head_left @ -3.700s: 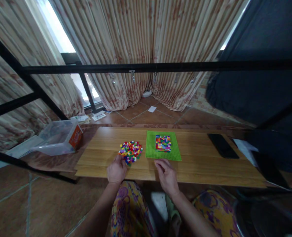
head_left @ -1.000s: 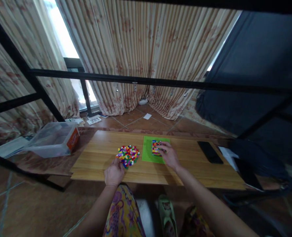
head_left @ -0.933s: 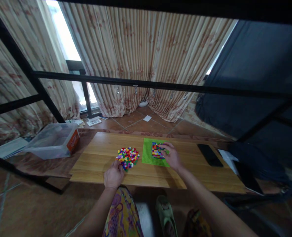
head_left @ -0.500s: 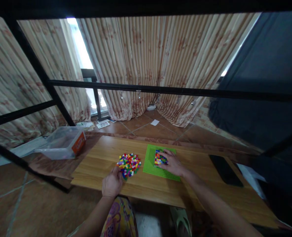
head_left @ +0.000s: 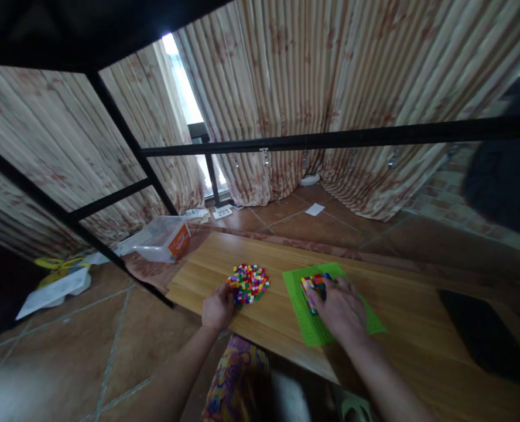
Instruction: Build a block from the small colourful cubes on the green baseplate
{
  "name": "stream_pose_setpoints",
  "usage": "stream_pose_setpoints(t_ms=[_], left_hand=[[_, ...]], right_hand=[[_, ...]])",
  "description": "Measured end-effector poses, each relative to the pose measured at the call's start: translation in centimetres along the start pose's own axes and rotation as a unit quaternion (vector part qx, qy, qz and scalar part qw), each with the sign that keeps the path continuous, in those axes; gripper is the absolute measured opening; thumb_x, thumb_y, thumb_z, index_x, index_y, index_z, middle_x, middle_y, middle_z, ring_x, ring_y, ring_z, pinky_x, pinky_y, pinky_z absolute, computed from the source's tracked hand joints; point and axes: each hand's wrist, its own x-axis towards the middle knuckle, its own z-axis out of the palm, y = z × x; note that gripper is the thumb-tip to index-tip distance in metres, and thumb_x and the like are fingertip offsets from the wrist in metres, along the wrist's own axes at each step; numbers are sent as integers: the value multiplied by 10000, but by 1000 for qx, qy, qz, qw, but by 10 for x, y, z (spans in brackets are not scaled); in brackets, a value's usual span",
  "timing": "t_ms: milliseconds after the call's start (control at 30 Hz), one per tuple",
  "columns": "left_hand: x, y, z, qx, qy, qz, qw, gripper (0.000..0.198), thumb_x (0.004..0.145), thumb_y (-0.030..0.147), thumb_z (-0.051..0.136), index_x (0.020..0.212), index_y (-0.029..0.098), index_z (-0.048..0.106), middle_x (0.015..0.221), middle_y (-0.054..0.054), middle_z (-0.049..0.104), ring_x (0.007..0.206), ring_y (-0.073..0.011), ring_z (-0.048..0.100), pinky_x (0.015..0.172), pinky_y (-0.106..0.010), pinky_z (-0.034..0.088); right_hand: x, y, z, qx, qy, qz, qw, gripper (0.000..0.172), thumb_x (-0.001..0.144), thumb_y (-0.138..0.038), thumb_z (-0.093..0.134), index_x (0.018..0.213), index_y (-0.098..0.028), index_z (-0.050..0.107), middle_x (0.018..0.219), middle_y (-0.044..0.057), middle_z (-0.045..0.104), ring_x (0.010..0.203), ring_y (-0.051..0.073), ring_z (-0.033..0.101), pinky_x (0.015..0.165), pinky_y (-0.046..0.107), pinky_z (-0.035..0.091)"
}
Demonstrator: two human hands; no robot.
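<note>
At the near table edge, left hand (head_left: pixel 218 308): rested on the wood in a loose curl, knuckles up, fingertips touching the near rim of the loose-brick pile (head_left: pixel 248 282); whether a brick is pinched cannot be told.
Right hand (head_left: pixel 341 310): laid palm down on the green baseplate (head_left: pixel 306 328), fingers bent against the right side of the built block (head_left: pixel 312 285); whether anything is gripped beneath them is hidden.
Built block: a small multicoloured square of bricks, seated on the far half of the baseplate and partly covered by the right hand.
Loose-brick pile: a flat heap of mixed colours, near the baseplate's left side but not touching it.
Progress: judged partway; a compact patch is fixed to the plate, while bare green is left around it and a sizeable heap is not yet placed.
Table (head_left: pixel 216 258): a pale wooden top, with a dark flat slab (head_left: pixel 475 337) laid at its right end.
Beyond: a clear plastic box (head_left: pixel 163 246) is set off the table's left corner; a black frame bar (head_left: pixel 330 139) and striped curtains (head_left: pixel 330 76) are seen behind.
</note>
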Motion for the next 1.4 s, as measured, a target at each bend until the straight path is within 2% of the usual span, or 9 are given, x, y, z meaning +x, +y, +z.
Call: stream_pose_setpoints(t_ms=[200,333,400,467,567,733,967,1233,1400], left_hand=[[0,1,1,10,-3,-16,1000,240,917,239,352,983,216,582,978,-32,703,903,-158,648,754,-246,424],[-1,5,-1,27,0,-34,999,254,914,233,352,1002,210,589,977,-41,702,917,-164,646,768,-251,431],[-2,7,-3,32,1,-40,999,254,911,225,359,1008,207,593,999,-47,699,939,-165,642,782,-251,432],[-3,8,-4,36,-1,-45,998,250,908,221,369,1015,204,594,1022,-50,697,950,-166,640,794,-252,433],[-3,8,-5,37,-6,-52,998,251,912,230,370,1021,201,594,1044,-56,694,944,-171,640,798,-259,434],[-2,8,-4,30,-4,-53,998,256,916,239,361,1035,199,584,1046,-64,696,941,-179,643,781,-266,431],[-2,3,-3,6,10,-38,999,256,916,255,352,1038,214,573,1003,-54,706,933,-186,651,746,-270,426],[-3,-3,-3,-47,-9,-23,999,245,943,283,337,1014,219,563,974,-43,706,911,-183,659,708,-257,405],[1,-12,2,-59,-23,-16,998,266,954,268,314,1030,229,566,986,-38,712,895,-170,665,683,-246,390]], right_hand=[[1,9,-11,9,-67,16,998,342,866,-442,485,920,-183,702,850,138,628,622,226,607,623,367,443],[6,19,-16,16,-73,18,997,345,876,-441,462,837,-209,713,756,117,643,600,233,612,591,363,438],[8,28,-13,35,-52,17,998,353,877,-446,452,885,-205,710,799,125,661,675,255,629,641,384,464],[9,36,-6,78,-6,2,997,381,874,-450,455,1030,-186,681,992,151,659,885,287,630,778,421,486],[8,42,7,168,32,-33,985,430,896,-440,421,1200,-197,603,1252,137,563,1185,288,504,985,464,420],[1,39,23,248,-10,-62,967,441,937,-417,352,1233,-187,584,1233,121,574,1179,243,503,1031,423,398],[-9,29,25,192,26,-11,981,440,939,-416,334,1219,-197,592,1045,109,579,1012,243,546,928,413,449],[-17,5,34,119,91,30,988,447,938,-413,318,1156,-150,606,957,121,577,947,251,539,893,393,444],[-17,-5,48,82,111,92,986,413,933,-383,324,1141,-167,608,931,103,608,901,237,562,868,362,429]])
